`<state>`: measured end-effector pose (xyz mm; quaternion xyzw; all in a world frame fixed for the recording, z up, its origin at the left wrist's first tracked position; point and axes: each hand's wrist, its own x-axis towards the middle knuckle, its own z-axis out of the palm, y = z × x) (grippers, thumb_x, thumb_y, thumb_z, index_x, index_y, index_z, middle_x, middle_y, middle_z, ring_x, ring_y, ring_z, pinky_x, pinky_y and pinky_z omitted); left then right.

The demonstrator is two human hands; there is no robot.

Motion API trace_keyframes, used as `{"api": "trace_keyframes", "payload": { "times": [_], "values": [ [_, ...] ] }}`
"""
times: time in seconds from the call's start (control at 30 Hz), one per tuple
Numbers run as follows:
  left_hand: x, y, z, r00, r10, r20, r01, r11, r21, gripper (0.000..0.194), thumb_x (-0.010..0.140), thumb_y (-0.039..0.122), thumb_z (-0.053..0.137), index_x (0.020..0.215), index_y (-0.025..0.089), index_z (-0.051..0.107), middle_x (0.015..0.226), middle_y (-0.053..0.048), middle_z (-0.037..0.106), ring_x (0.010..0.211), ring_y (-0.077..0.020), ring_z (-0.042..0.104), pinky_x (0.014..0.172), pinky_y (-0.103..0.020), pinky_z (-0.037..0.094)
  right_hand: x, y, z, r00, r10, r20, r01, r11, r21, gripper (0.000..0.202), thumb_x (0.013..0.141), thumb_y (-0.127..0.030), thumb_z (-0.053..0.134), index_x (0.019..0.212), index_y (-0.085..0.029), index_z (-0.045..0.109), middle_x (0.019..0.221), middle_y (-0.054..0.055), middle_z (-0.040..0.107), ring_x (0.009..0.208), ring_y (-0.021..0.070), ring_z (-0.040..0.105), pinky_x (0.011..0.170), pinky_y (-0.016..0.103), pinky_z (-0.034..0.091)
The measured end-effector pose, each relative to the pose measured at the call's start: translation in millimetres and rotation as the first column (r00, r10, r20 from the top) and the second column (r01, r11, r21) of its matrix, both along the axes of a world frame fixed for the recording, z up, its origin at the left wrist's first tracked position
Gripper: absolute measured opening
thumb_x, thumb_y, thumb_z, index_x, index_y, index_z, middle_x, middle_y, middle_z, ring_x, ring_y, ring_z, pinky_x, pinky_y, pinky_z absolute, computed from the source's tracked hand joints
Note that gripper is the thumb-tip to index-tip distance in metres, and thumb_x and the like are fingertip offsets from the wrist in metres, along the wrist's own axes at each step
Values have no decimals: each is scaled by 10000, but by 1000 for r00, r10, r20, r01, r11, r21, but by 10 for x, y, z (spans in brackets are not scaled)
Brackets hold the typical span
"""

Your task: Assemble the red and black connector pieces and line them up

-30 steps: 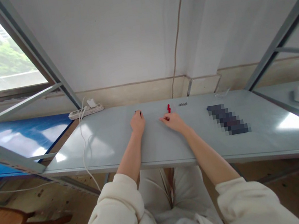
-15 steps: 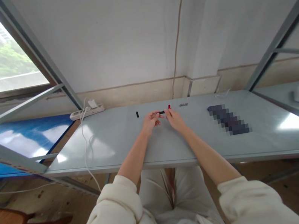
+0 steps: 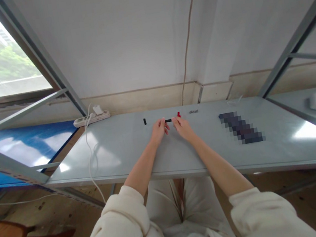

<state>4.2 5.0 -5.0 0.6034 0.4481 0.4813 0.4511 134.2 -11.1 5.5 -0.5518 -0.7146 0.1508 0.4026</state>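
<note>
Between my two hands a thin black rod is held level above the grey table; its exact kind is too small to make out. My left hand is closed on its left end, thumb and index finger pinching it. On the right end, my right hand is closed in a similar pinch. A short black cylinder stands upright to the left of my left hand. Just behind my right hand is a small red piece, partly hidden by the fingers. Several small grey pieces lie in a row farther right.
A white power strip with a plug sits at the table's back left, its cable hanging over the front edge. A blurred dark item lies on the right of the table. Metal frame posts rise at both sides.
My left fingers have closed in more around the black rod, and more of its middle shows between the hands. My right hand has shifted slightly left.
</note>
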Motion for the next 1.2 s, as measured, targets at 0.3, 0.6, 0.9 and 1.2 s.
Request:
{"api": "trace_keyframes", "payload": {
  "times": [0.3, 0.6, 0.9, 1.2],
  "values": [
    [-64, 63, -48, 979, 201, 36, -202, 979, 5, 498, 754, 598, 277, 552, 164, 413, 441, 26, 438, 352, -51, 355, 388, -193, 288, 11, 62, -74, 986, 139, -95, -138, 990, 15, 385, 835, -455, 279, 961, -182, 518, 707, 22, 574, 580, 106, 510, 582, 214, 388],
    [-57, 49, 7, 976, 163, 142, -172, 983, 57, 438, 728, 558, 398, 666, 149, 542, 565, 3, 544, 385, -47, 402, 412, -194, 301, 18, 125, -132, 981, 140, -130, -123, 984, 132, 268, 773, -392, 436, 849, -165, 557, 659, 34, 584, 538, 118, 508, 547, 243, 406],
    [-41, 12, 61, 983, 95, 159, -103, 994, 44, 329, 657, 404, 577, 857, 148, 624, 701, -36, 608, 513, -66, 460, 498, -201, 361, 47, 116, -94, 994, 109, -23, -105, 987, 123, 220, 756, -339, 466, 835, -168, 578, 741, 42, 608, 573, 106, 518, 597, 241, 421],
    [-71, 86, 34, 928, 305, 216, -322, 946, 47, 304, 674, 390, 565, 848, 142, 581, 709, -26, 571, 519, -56, 441, 493, -190, 363, 205, 110, 15, 997, 52, 62, -53, 998, 26, 172, 680, -298, 537, 736, -153, 611, 610, 17, 556, 561, 110, 484, 583, 244, 393]
  ]
}}
